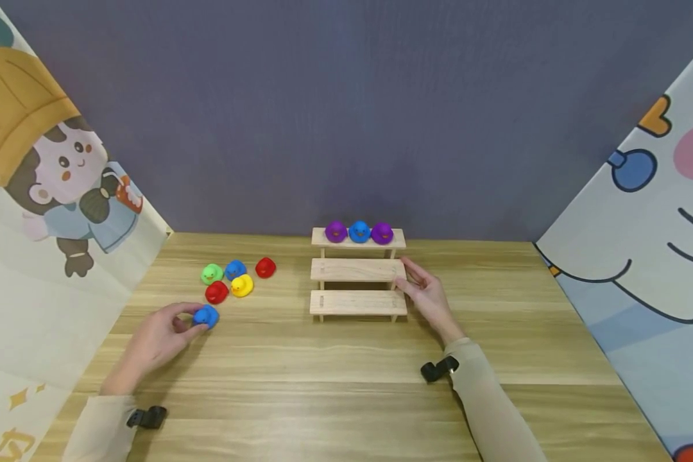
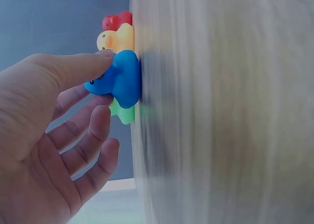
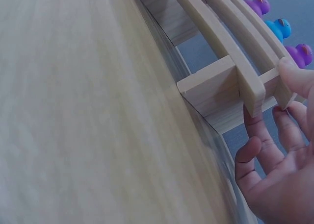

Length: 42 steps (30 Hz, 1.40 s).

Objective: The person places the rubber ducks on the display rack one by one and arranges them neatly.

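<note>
My left hand (image 1: 160, 337) pinches a blue rubber duck (image 1: 206, 316) between thumb and fingers, low at the wooden table on the left. In the left wrist view the thumb lies on the duck's (image 2: 125, 79) head, and the other fingers curl loosely behind. At the centre back stands a three-tier wooden display stand (image 1: 358, 302). My right hand (image 1: 430, 298) grips the right end of its middle tier. The right wrist view has the thumb on top and fingers (image 3: 289, 128) below and beside the boards. Two purple ducks (image 1: 336, 231) flank a blue duck (image 1: 360, 231) on the top tier.
Beyond the left hand sit a green duck (image 1: 212, 274), another blue duck (image 1: 235, 269), a yellow duck (image 1: 242, 285) and two red ducks (image 1: 216, 292). A dark grey panel (image 1: 346, 115) closes off the back; printed cartoon panels (image 1: 652, 256) border both sides.
</note>
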Each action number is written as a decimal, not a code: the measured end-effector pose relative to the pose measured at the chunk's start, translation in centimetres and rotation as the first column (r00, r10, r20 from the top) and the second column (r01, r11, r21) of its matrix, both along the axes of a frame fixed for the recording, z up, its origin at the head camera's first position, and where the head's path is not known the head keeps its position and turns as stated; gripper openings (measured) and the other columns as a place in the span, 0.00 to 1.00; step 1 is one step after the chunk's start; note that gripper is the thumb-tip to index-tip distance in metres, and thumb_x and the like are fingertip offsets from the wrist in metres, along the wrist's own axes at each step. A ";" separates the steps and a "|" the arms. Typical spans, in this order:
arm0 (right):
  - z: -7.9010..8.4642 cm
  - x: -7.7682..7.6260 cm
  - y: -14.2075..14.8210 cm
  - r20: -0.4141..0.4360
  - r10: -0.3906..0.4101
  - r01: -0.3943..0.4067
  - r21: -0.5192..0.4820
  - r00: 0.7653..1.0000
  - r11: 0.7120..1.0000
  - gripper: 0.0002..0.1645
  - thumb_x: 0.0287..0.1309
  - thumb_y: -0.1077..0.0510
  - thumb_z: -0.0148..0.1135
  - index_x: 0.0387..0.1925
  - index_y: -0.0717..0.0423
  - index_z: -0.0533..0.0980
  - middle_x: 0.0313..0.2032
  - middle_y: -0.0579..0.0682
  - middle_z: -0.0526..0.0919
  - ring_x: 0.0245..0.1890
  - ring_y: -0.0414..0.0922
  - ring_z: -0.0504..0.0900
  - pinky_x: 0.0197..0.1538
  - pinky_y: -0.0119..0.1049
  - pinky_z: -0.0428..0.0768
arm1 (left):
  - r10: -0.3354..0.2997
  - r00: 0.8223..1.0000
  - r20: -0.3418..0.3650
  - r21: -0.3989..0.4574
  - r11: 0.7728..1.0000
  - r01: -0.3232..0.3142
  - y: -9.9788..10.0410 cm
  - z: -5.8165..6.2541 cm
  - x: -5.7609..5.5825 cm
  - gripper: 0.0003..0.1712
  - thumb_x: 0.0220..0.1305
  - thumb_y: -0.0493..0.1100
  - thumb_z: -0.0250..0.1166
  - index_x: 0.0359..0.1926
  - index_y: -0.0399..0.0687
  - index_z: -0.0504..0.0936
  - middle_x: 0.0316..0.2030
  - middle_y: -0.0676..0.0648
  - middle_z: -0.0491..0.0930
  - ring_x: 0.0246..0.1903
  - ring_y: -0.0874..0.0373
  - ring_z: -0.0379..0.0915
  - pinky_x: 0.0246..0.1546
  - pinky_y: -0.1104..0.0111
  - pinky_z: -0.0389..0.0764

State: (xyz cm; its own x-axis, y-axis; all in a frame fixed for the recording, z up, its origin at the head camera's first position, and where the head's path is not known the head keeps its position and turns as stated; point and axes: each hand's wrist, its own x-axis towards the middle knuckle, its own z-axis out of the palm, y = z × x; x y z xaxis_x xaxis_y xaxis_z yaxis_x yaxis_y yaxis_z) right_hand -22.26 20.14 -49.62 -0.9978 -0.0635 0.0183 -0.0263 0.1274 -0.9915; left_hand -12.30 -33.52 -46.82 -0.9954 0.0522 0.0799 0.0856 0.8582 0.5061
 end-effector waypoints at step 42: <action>0.8 -0.3 1.0 -0.004 0.045 -0.044 0.132 0.999 0.990 0.45 0.66 0.55 0.75 0.80 0.54 0.66 0.78 0.58 0.69 0.56 0.54 0.88 0.47 0.30 0.86 | -0.130 0.988 -0.087 0.030 0.991 0.133 7.8 4.6 -2.4 0.26 0.66 0.54 0.76 0.61 0.50 0.86 0.33 0.51 0.84 0.34 0.56 0.75 0.34 0.65 0.74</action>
State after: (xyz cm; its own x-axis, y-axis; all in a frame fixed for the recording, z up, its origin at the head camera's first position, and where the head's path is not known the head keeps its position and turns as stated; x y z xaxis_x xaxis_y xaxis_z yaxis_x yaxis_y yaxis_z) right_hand -22.53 21.16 -48.86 -0.9938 -0.1102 0.0142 -0.0421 0.2559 -0.9658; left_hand -14.75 -25.67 -42.18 -0.9696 0.1779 0.1678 0.2405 0.8181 0.5224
